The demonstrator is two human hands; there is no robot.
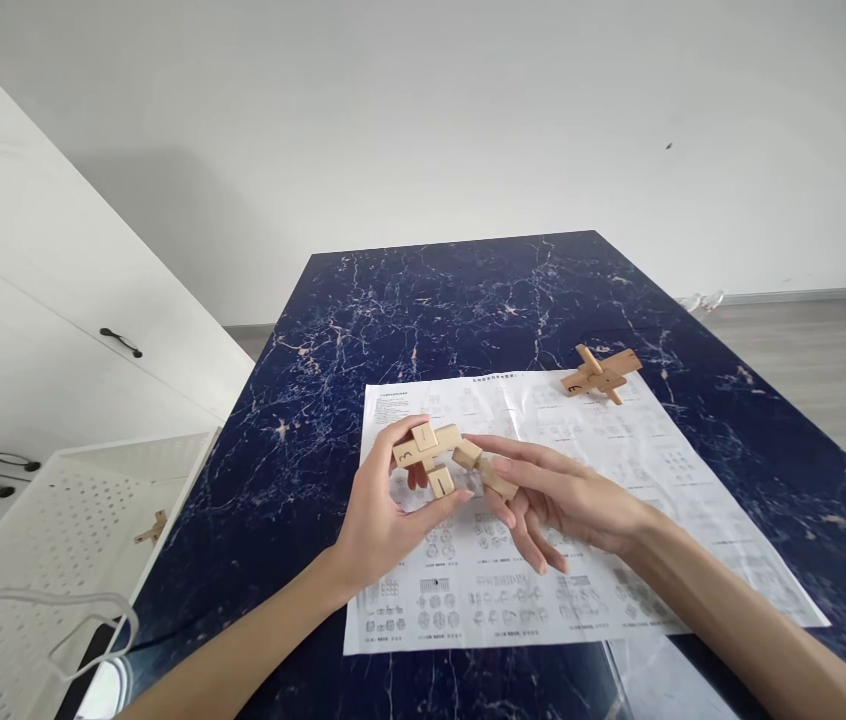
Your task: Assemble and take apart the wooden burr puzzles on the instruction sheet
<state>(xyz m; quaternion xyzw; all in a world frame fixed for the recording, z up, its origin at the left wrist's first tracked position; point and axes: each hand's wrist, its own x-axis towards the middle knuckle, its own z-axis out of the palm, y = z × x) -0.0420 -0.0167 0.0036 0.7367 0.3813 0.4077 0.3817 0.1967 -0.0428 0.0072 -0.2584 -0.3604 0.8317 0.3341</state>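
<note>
My left hand [385, 490] grips a partly joined wooden puzzle [415, 452] of pale notched pieces, some marked with dark numerals. Its thumb stretches along the lower edge of the block marked with a single stroke. Between the thumb and fingers of my right hand [558, 495] is a separate-looking notched wooden puzzle piece [494, 477]. That piece points up-left and its tip meets or nearly meets the joined pieces; I cannot tell if they touch. Both hands are above a printed instruction sheet [468, 625] with rows of small diagrams.
An assembled cross-shaped wooden puzzle [601, 374] rests on the sheet's far right corner. The dark blue marbled table [408, 310] extends to a pale wall. At left are a white perforated shelf [93, 490] with a small wooden piece [151, 527], a white cable [40, 598] and cabinet doors [48, 270].
</note>
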